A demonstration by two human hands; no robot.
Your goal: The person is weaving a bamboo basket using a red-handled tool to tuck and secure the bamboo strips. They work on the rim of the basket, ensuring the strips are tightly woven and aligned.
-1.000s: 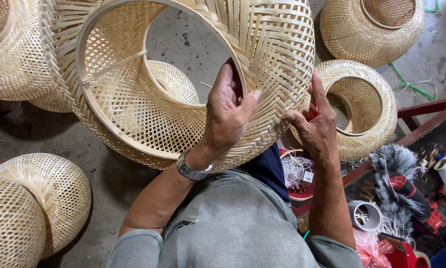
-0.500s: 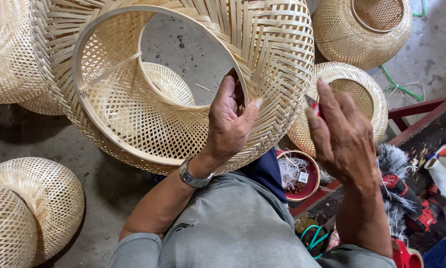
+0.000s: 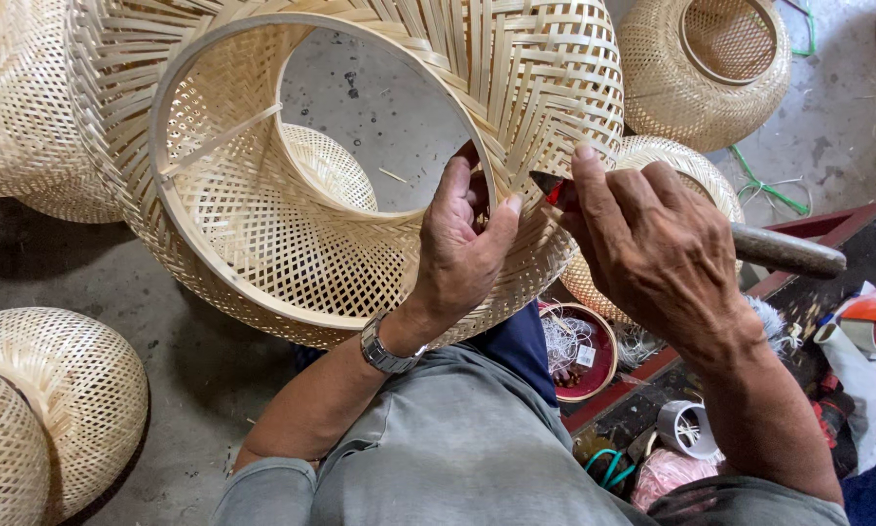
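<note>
Up close, the large pale woven bamboo basket [image 3: 262,185] sat tilted over my lap, its round rim facing me. My left hand [image 3: 462,244] clamped that rim at four o'clock; my right hand [image 3: 652,248], just beside, pinched a wooden-handled knife [image 3: 783,251] against the weave.

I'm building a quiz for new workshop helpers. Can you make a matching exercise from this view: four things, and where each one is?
Things:
1. left hand
2. right hand
3. red bowl
4. wristwatch

Places:
A. on the left wrist
B. gripping the rim of the big woven basket
C. low, beside the person's lap
D. holding a wooden-handled tool to the basket's edge

Pairs: 1-B, 2-D, 3-C, 4-A
</note>
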